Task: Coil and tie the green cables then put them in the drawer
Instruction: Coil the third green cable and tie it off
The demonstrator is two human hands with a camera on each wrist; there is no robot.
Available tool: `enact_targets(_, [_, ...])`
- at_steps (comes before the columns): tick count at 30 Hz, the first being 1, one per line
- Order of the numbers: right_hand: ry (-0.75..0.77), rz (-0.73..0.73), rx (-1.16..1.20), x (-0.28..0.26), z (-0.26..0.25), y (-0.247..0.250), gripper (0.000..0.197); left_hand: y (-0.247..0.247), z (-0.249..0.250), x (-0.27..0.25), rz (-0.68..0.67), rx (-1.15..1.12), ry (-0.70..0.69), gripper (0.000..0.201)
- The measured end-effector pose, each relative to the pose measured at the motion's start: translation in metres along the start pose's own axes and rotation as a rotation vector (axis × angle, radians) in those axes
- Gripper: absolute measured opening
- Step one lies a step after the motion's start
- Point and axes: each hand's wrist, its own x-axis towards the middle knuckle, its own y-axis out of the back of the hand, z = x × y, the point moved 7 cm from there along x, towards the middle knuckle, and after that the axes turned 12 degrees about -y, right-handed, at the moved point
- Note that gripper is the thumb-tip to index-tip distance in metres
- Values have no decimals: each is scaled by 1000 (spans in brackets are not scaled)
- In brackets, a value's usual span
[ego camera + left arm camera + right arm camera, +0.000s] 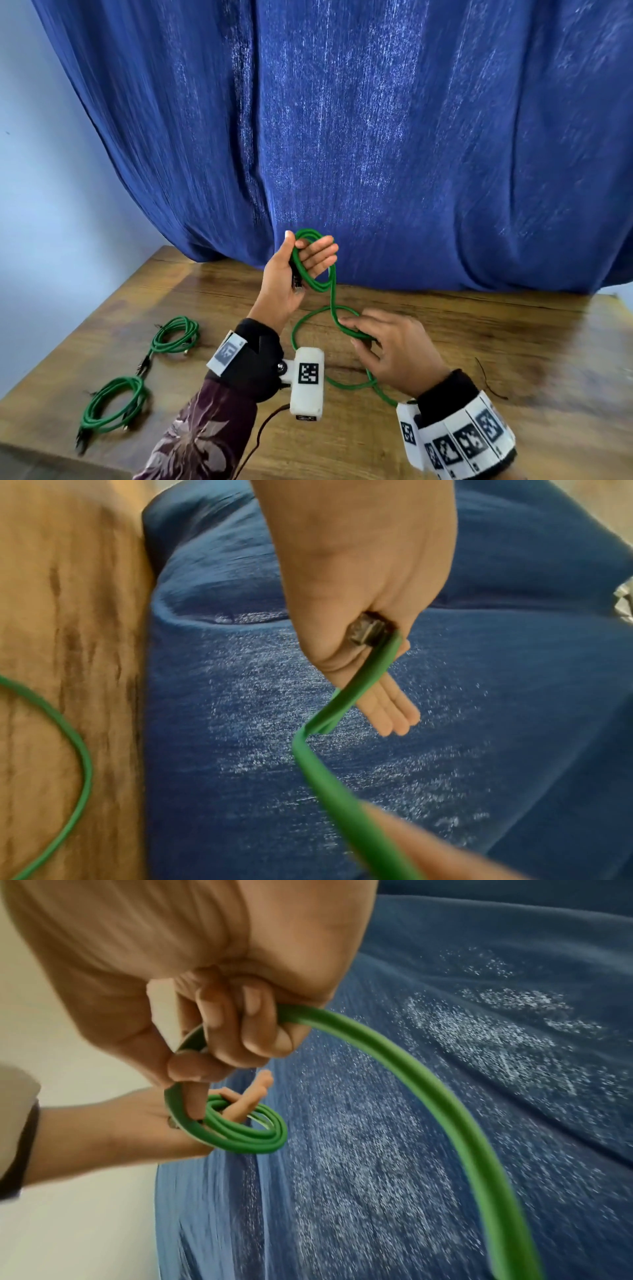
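My left hand [310, 255] is raised above the table's back edge. It holds a small coil of green cable [330, 298] looped over the palm, with the thumb pressing the loops and the fingers fairly straight. The cable's dark plug [366, 631] is pinched in the left hand [373, 693]. From the coil [253, 1142] the cable drops to my right hand [356, 330], which grips it with curled fingers [236, 1031]. The slack loops on the wooden table [479, 325] and runs off under my right wrist. No drawer is in view.
Two other green cables lie coiled at the table's left: one [174, 337] further back, one [113, 404] near the front edge. A thin black wire [488, 378] lies at the right. A blue curtain [376, 137] hangs behind the table.
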Motion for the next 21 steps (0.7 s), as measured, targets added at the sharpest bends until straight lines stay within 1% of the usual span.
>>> enact_targets(3, [30,-1,-34,8,-7,5,30,-9,-6,-3,-143,164,36,40])
enact_targets(6, [33,-20,-59,22,-11,9,29,-17,-16,-11,-256,372,83,37])
enact_targets(7, [39,-18,-72,27,-12,10,29,-17,-19,-14,-287,481,84,36])
enact_targets(9, [32,10,-77,35,-13,16,27,-18,-23,-20,-368,769,39,35])
enact_targets(10, [0,28,-50,38,-11,21,26,-19,-27,-25,-431,887,43,34])
enact_targets(11, [-49,43,-10,42,-6,26,26,-18,-33,-30,-464,932,100,35])
enact_targets(13, [-133,59,25,46,4,31,35,-17,-41,-40,-493,878,221,37])
enact_targets(15, [-164,32,38,48,13,28,40,-22,-43,-47,-519,749,308,41])
enact_targets(17, [-164,16,145,49,21,27,31,-24,-45,-50,-512,640,392,46])
enact_targets(19, [-155,73,295,48,32,33,15,-23,-42,-51,-494,543,468,52])
enact_targets(20, [-157,114,347,46,39,37,12,-23,-41,-51,-499,488,485,53])
enact_targets(21, [-163,144,375,45,44,40,14,-24,-39,-50,-510,439,482,53])
